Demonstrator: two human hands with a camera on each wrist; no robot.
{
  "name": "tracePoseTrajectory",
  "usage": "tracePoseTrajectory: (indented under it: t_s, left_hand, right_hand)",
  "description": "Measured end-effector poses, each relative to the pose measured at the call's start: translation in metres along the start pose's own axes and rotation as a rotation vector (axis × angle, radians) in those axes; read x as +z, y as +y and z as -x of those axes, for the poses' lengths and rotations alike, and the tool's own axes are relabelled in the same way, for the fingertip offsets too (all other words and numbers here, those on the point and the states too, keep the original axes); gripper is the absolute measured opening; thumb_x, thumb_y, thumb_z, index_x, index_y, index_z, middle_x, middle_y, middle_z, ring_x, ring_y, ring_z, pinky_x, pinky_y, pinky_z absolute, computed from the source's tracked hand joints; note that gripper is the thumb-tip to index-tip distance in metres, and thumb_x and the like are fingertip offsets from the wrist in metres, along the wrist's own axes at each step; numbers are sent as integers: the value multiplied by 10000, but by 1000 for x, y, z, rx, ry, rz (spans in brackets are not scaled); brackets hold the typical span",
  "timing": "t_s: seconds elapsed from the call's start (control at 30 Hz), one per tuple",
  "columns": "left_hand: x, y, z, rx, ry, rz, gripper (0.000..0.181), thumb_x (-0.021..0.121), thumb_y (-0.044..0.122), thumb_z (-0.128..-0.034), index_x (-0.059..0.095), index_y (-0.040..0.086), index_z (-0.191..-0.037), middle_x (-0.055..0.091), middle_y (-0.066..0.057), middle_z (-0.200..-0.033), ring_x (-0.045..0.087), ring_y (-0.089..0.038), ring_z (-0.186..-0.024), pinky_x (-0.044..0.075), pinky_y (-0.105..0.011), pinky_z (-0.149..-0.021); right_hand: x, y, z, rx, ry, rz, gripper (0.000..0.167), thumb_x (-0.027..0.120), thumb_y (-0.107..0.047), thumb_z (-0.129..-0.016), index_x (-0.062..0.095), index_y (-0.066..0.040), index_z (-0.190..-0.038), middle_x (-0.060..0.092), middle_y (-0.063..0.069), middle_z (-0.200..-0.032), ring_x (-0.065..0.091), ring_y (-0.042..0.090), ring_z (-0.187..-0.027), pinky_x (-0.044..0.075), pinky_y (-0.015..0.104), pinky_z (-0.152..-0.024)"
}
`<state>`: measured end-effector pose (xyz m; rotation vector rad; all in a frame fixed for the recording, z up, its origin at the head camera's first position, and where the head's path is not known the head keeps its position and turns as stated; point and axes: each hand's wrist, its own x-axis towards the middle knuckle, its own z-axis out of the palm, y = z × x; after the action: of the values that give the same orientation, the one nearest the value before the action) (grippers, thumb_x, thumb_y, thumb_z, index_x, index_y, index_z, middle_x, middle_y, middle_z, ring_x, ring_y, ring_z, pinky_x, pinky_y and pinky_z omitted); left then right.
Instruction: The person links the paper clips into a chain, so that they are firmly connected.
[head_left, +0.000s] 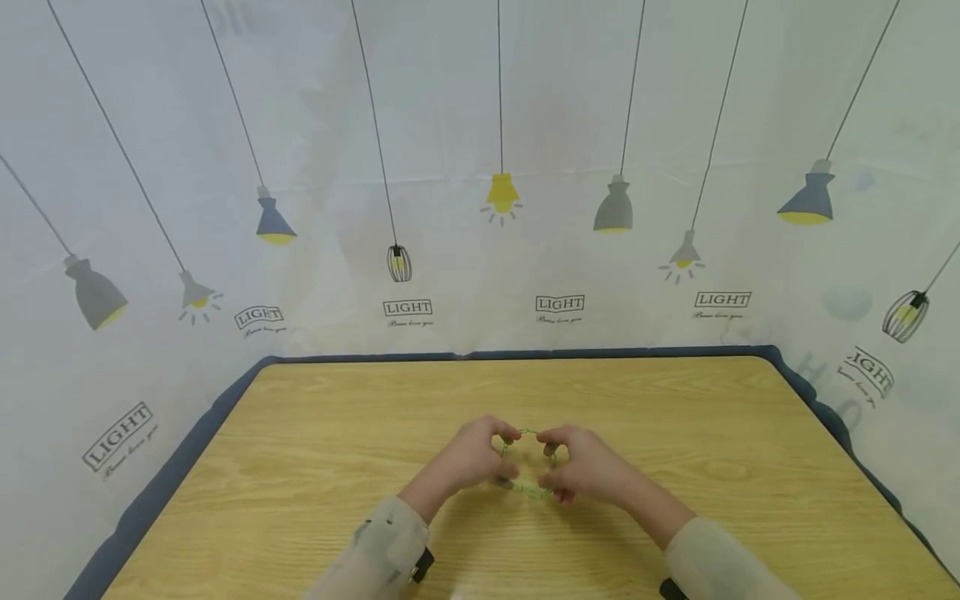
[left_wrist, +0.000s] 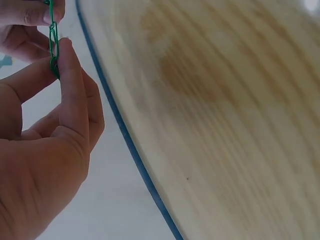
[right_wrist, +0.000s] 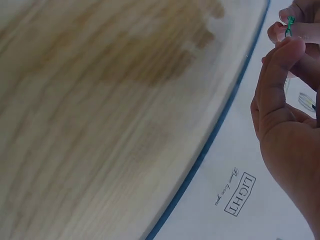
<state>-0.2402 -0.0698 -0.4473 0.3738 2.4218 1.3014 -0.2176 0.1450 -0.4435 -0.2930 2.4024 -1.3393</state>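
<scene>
A chain of linked green paper clips (head_left: 531, 492) forms a loop between the two hands in the head view. My left hand (head_left: 478, 454) pinches it between thumb and fingers on one side. Opposite, my right hand (head_left: 591, 467) pinches the loop too, its fingertips facing the left hand's. In the left wrist view, a stretch of paper clips (left_wrist: 53, 37) runs up from the left fingertips to the other hand. The right wrist view shows only a short green piece (right_wrist: 289, 25) between the fingertips; fingers hide the rest of what is held there.
Below the hands lies a wood-grain table (head_left: 337, 433) with a dark blue edge (head_left: 480, 356). A pale cloth backdrop (head_left: 450, 108) printed with hanging lamps surrounds it. Dark wrist straps (head_left: 422, 565) show at the sleeves.
</scene>
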Motion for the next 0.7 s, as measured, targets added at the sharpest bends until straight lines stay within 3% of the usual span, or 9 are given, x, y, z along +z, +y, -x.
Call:
tracePoseTrajectory:
  t_s: [0.13,0.2,0.4,0.6,0.7]
  left_hand:
    - [7,-4,-2,8,-2,-154,492,858,30,-850,701,-14,-1315,599,-210,-1430,678,-287,-1082,605,-484,-957]
    - [10,-6,-3,14,-6,-220,503,873,34,-824,709,-27,-1296,622,-210,-1391,649,-281,-1100,593,-473,-983]
    - [18,-8,-2,-10,-24,-298,518,862,4,-781,708,-68,-1271,624,-199,-1325,651,-251,-962,609,-317,-673]
    - [16,-7,-1,2,-18,-429,500,885,105,-797,733,31,-1267,601,-175,-1330,621,-253,-1129,578,-458,-1044]
    - [15,-6,0,-4,-25,-441,502,894,132,-810,726,59,-1277,583,-170,-1294,603,-231,-1065,567,-484,-1058]
  right_hand:
    - [6,5,-2,6,-29,41,669,808,28,-889,521,90,-1490,569,269,-1431,692,191,-580,626,342,-561]
    - [10,7,-2,11,-40,76,660,811,45,-875,532,105,-1471,583,294,-1389,694,185,-555,625,336,-548]
    - [18,10,-3,33,-67,158,614,800,49,-878,558,121,-1437,560,274,-1350,696,189,-547,622,320,-530]
    - [17,9,-8,34,-20,301,577,858,-81,-879,635,40,-1397,608,206,-1205,645,159,-528,559,269,-497]
    - [15,10,-9,34,0,362,579,885,-148,-866,661,-17,-1383,608,190,-1196,644,164,-635,573,312,-590]
